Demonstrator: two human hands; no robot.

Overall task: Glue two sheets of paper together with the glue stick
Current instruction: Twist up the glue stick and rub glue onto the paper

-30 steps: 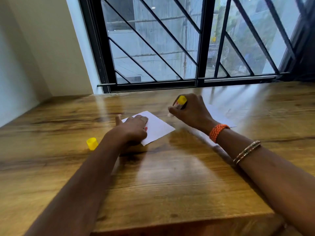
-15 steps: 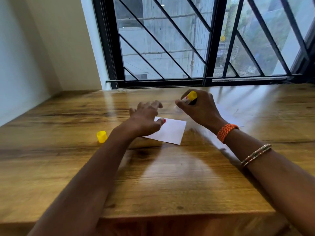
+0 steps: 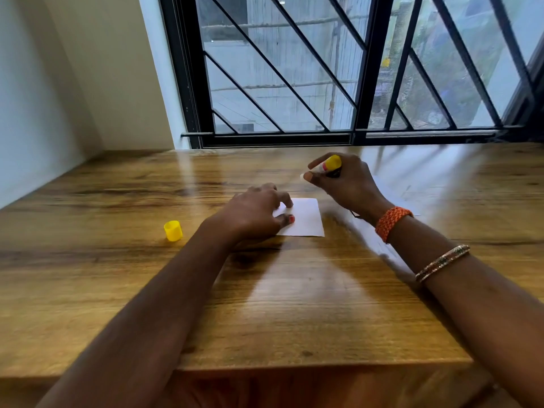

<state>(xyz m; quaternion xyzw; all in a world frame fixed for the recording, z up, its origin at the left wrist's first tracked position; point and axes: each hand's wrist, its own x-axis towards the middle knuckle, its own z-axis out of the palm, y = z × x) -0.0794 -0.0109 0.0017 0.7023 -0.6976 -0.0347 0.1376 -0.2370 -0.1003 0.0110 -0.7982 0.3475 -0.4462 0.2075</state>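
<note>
- The glue stick (image 3: 329,166) is already uncapped: its yellow cap (image 3: 173,230) stands by itself on the table (image 3: 294,304), well off toward the left edge, apart from the paper.
- The right hand (image 3: 344,181) has its fingers curled round the glue stick, holding it tilted above the table with the pale tip pointing left, near the far edge of the small sheet (image 3: 304,217) but not touching it.
- The left hand (image 3: 256,212) rests on the small white sheet, its fingertips and thumb bent onto the left part of the sheet; I cannot tell whether they press it flat or pinch its edge.
- A second sheet (image 3: 412,198) lies further right, partly under the right wrist and washed out by window glare, so its outline is hard to follow.
- The two sheets lie apart, not stacked, so joining is not yet done.
- No glue can be seen on the paper; whether any has been spread I cannot tell.
- Left to do, as I judge: rub glue on one sheet, lay the other over it, press.
</note>
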